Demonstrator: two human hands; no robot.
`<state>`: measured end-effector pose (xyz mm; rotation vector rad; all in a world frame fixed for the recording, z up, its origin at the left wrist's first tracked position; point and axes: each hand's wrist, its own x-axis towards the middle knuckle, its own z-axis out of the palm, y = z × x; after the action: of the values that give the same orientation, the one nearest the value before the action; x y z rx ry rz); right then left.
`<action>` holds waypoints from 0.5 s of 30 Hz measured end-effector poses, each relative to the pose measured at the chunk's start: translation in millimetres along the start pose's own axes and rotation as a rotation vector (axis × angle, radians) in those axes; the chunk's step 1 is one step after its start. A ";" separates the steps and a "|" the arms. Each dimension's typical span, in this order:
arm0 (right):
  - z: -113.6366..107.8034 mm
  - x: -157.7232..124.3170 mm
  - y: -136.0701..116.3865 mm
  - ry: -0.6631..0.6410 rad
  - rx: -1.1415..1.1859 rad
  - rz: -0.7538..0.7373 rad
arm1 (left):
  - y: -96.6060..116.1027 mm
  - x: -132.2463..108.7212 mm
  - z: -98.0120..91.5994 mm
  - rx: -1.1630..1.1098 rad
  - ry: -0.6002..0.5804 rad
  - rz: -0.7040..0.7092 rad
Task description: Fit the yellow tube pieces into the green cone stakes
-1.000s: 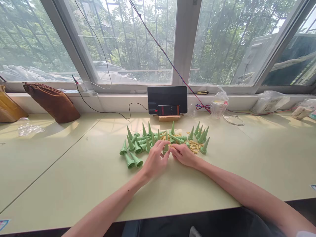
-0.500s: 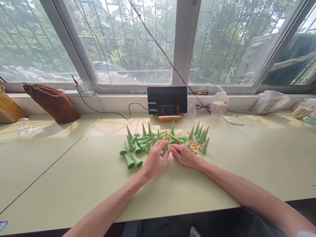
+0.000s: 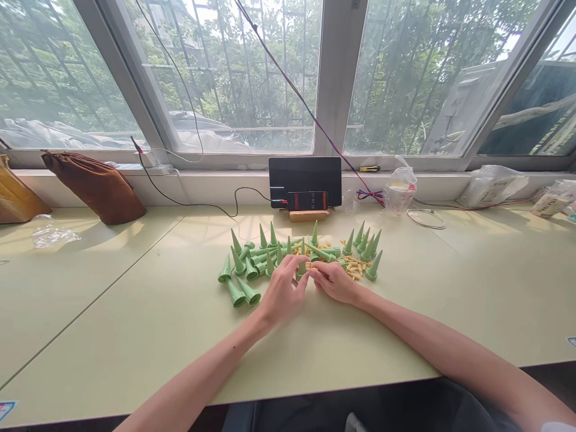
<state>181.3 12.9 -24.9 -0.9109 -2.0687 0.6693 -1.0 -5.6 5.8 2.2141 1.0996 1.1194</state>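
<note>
My left hand (image 3: 284, 287) and my right hand (image 3: 335, 282) meet at the front of a pile of green plastic cone spikes. Between their fingertips is a small yellow plastic peg (image 3: 309, 266), mostly covered by the fingers. Both hands are closed in a pinch on it. Just behind my left fingers stands a green cone spike (image 3: 302, 249), its lower part hidden by the hand. Hollow cone spikes (image 3: 237, 295) lie on their sides left of my left hand. Loose yellow pegs (image 3: 360, 266) are scattered beyond my right hand.
Upright green spikes (image 3: 372, 266) stand at the right of the pile. Behind it a phone (image 3: 308, 200) leans on a black tablet (image 3: 305, 171). A brown pouch (image 3: 96, 187) stands back left, a bagged cup (image 3: 399, 192) back right. Cables (image 3: 198, 205) run along the rear.
</note>
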 end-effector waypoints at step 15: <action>-0.6 -0.2 -0.9 -0.001 0.010 -0.005 | 0.5 -0.6 -0.3 0.007 -0.004 -0.006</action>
<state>181.5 12.3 -24.0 -0.8999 -2.0656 0.6775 -1.3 -6.4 6.0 2.2163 1.1088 1.1097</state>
